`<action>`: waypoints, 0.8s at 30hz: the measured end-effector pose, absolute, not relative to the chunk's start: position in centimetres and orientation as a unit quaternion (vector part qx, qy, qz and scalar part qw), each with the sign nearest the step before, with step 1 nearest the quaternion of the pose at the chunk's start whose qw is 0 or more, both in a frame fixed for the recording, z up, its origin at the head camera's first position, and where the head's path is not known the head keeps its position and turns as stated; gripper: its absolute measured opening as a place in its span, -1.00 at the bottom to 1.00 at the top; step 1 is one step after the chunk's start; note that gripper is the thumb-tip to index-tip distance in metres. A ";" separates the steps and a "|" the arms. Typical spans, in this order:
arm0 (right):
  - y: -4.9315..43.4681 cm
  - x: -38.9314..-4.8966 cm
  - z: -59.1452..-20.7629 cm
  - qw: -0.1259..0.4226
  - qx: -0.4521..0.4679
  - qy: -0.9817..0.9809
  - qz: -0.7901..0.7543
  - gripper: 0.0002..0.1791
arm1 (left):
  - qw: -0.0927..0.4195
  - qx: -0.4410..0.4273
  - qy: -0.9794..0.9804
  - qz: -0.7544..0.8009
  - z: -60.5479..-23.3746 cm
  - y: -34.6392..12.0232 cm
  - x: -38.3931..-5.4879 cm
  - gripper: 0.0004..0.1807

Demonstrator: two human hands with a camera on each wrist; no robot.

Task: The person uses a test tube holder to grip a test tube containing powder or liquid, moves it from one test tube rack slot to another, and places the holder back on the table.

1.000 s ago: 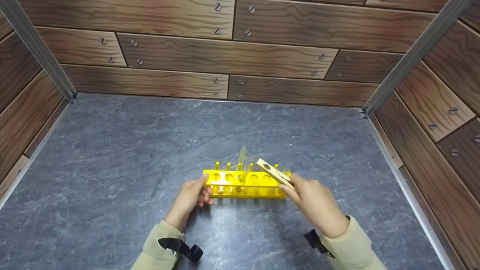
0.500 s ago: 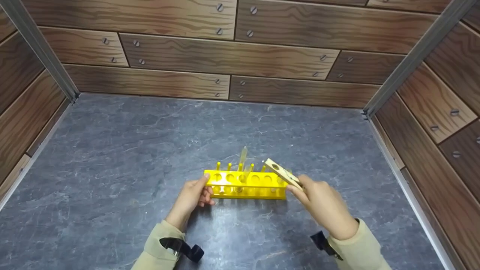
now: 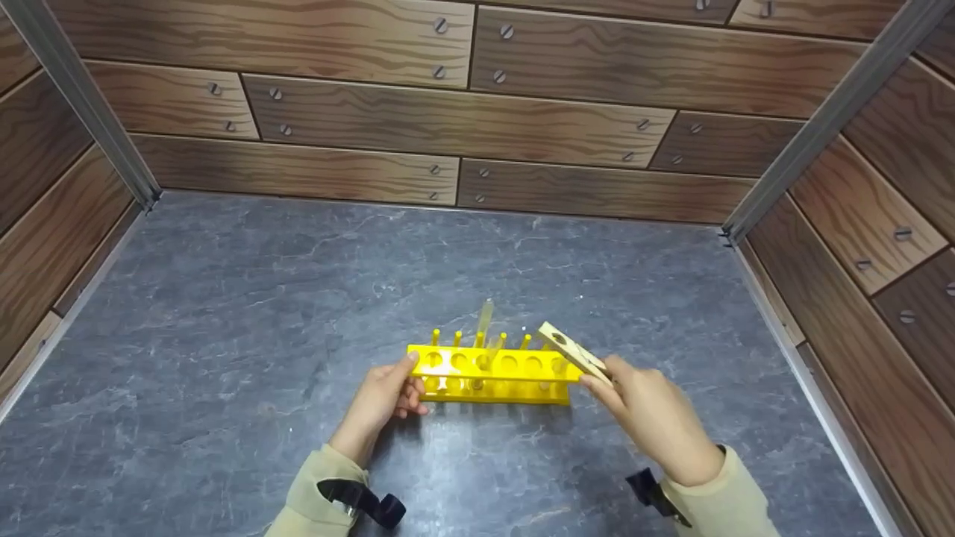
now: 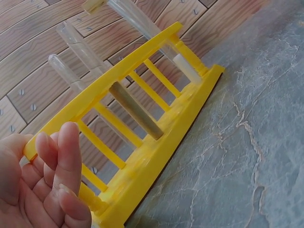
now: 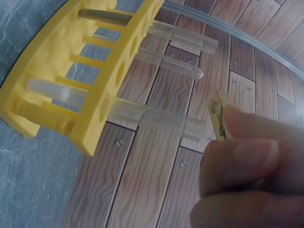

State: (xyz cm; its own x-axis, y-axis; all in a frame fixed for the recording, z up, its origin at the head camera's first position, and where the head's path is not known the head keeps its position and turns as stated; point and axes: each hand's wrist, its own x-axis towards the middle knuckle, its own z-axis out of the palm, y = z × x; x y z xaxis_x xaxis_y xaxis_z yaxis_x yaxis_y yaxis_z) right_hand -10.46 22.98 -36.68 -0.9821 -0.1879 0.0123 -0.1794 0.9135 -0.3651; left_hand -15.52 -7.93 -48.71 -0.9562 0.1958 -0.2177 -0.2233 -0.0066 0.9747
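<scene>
A yellow test tube rack [image 3: 515, 397] stands on the dark tabletop. My left hand [image 3: 382, 395] grips its left end, thumb on the top plate and the other fingers curled below. My right hand [image 3: 656, 418], off the rack's right end, pinches a wooden test tube clamp [image 3: 571, 350]. In the right wrist view, the clamp [image 5: 219, 116] is close to the mouth of a glass test tube [image 5: 156, 118] with white contents in the end hole; whether they touch I cannot tell. Another tube [image 4: 135, 111] holds something brown. A clear tube [image 5: 166, 64] sits rounded end up.
Grey marbled tabletop [image 3: 261, 298] surrounds the rack. Wood-patterned walls [image 3: 358, 112] enclose the back and both sides, with metal posts [image 3: 813, 127] at the corners. Yellow pegs [image 3: 436, 337] rise along the rack's far side.
My right hand has moved to the right with the clamp, away from the middle of the rack. The left hand keeps its grip. The head view has tilted slightly.
</scene>
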 end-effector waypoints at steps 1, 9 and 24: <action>22.9 -10.5 -36.8 0.015 -0.084 0.979 -0.184 -0.70 | 0.145 -0.013 0.687 0.712 -48.2 -7.9 -15.3 -0.49; 23.1 -10.4 -36.9 0.028 -0.065 0.980 -0.186 -0.74 | 0.146 -0.029 0.688 0.711 -49.2 -7.8 -15.6 -0.48; 23.9 -10.1 -36.8 0.015 -0.066 0.981 -0.182 -0.73 | 0.143 -0.036 0.687 0.712 -49.1 -7.7 -15.6 -0.50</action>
State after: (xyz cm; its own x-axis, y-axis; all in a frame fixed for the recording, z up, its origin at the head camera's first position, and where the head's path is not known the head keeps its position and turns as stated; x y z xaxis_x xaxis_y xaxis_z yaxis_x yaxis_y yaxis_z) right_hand -10.11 23.87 -36.79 -0.9908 -0.1351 -0.0050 -0.1243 0.9249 -0.3594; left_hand -15.60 -7.67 -49.09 -0.9567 0.1536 -0.2472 -0.2525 -0.0159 0.9675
